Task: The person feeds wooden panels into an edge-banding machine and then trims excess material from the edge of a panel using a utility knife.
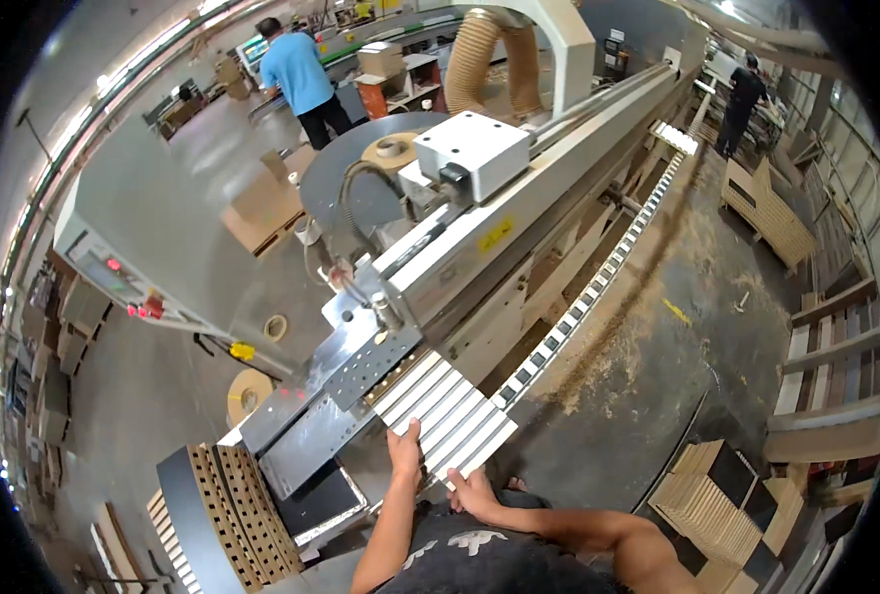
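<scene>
Both hands press flat, fingers open, on the near edge of a white grooved panel [447, 416]: left hand [406, 450], right hand [473, 489]. Feeding looks underway into the long grey edge-banding machine [519, 228]; next calls for a steady, straight push.

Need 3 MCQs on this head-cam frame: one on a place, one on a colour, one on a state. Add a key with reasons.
1. Where does the grooved white panel lie?
A. On the feed table at the near end of the long machine
B. On the floor
C. On the stack of slatted boards

2. What colour is the shirt of the person at the far left?
A. Red
B. Blue
C. White

3. How do the hands meet the panel?
A. Both are lifted clear of it
B. Only the right touches it
C. Both press on its near edge

Key:
1 A: the panel sits against the machine's perforated metal plate.
2 B: the shirt is plainly blue.
3 C: the left hand and the right hand both rest on the near edge.
</scene>
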The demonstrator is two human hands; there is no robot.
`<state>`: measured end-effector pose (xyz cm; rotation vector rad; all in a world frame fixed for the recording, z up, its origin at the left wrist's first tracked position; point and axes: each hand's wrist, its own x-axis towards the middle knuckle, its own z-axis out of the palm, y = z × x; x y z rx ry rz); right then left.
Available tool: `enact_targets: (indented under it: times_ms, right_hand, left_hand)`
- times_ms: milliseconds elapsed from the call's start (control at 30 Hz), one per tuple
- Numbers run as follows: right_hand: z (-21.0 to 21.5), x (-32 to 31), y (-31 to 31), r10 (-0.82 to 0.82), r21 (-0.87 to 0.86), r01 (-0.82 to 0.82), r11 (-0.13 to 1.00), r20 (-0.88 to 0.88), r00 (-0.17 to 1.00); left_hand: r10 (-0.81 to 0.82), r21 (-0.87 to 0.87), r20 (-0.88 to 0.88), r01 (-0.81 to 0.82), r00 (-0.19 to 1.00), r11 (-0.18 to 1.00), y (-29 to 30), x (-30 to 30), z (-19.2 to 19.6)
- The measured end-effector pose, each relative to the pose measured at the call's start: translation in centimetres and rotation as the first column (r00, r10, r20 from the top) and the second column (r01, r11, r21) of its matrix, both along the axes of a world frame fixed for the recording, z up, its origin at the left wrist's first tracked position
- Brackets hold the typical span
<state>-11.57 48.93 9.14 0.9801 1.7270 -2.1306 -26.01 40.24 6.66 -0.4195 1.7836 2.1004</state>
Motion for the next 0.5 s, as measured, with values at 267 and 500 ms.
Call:
enact_targets:
  times_ms: [267, 500]
  right_hand:
    - [-2.1, -0.9, 6.4, 0.008, 0.150, 0.002, 0.989, -0.067, 0.998]
    - [-1.7, -0.8, 14.7, -0.021, 0.107, 0.036, 0.994, -0.138, 0.990]
  left_hand:
    - [-0.010, -0.118, 0.113, 0.023, 0.994, 0.993, 8.5, -0.8, 2.7]
    - [-0.168, -0.310, 0.179, 0.218, 0.969, 0.926, 15.4, -1.1, 3.9]
